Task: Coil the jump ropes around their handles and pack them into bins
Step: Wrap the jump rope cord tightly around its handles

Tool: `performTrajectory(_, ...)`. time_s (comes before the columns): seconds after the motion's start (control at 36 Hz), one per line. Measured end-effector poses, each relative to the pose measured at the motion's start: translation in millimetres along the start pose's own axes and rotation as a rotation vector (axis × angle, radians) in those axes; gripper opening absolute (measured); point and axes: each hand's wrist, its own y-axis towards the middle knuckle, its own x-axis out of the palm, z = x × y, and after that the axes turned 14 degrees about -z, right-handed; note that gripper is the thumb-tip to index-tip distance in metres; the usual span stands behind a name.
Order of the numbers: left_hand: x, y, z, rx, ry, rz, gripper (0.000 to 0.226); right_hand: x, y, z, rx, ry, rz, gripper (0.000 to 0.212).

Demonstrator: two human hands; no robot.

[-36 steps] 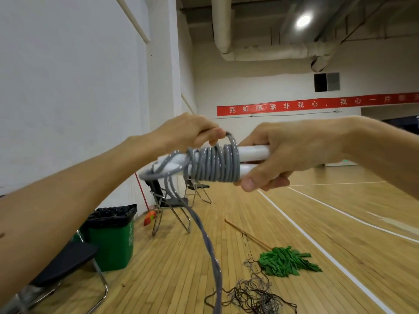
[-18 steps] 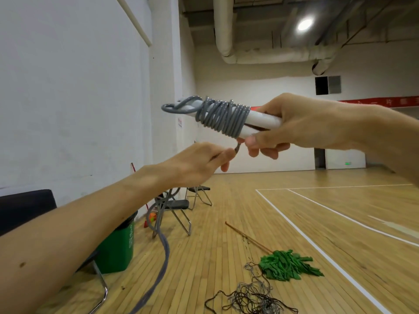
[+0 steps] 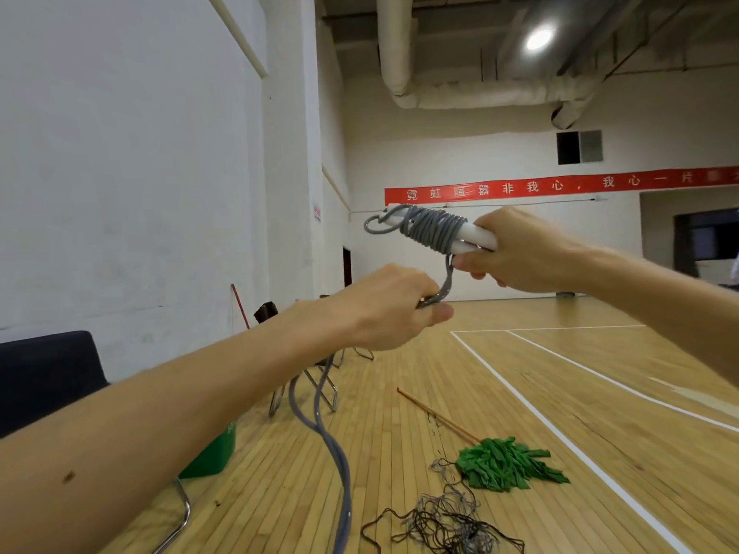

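Grey rope (image 3: pixel 448 275) pinched in left hand (image 3: pixel 384 313), handles (image 3: pixel 478 235) gripped in right hand (image 3: pixel 520 253); I judged tight, adjacent turns best.

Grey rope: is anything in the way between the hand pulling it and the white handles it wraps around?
Nothing visible is. The left hand grips the grey jump rope just below the white plastic handles, which the right hand holds. The short stretch between them runs through open air.

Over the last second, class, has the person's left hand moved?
Yes. The left hand dropped from just under the long red wall banner to well below it, gripping the grey jump rope beneath the white plastic handles.
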Motion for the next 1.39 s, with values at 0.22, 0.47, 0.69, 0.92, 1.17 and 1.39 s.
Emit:
performTrajectory(0.22,-14,0,-2,-0.044,0.086,0.052,0.034,-1,1,17,0.082,-0.085,0.046,0.023)
performTrajectory(0.47,-19,-1,-3,-0.056,0.206,-0.007,0.029,3,11,30,0.185,-0.172,0.012,0.021)
performTrajectory(0.69,-47,2,6,0.061,0.939,0.112,0.023,9,10,13,0.27,-0.207,-0.354,0.023)
performTrajectory(0.92,-71,-1,9,0.305,0.931,0.224,0.038,8,-5,-16,0.18,-0.148,-0.612,0.016)
performTrajectory(1.17,-78,-3,3,0.286,0.763,0.225,0.057,5,-28,-38,-0.069,0.01,-0.667,0.017)
performTrajectory(1.39,-79,-6,-6,0.194,0.45,0.212,0.059,-11,-47,-42,-0.26,0.247,-0.603,0.014)
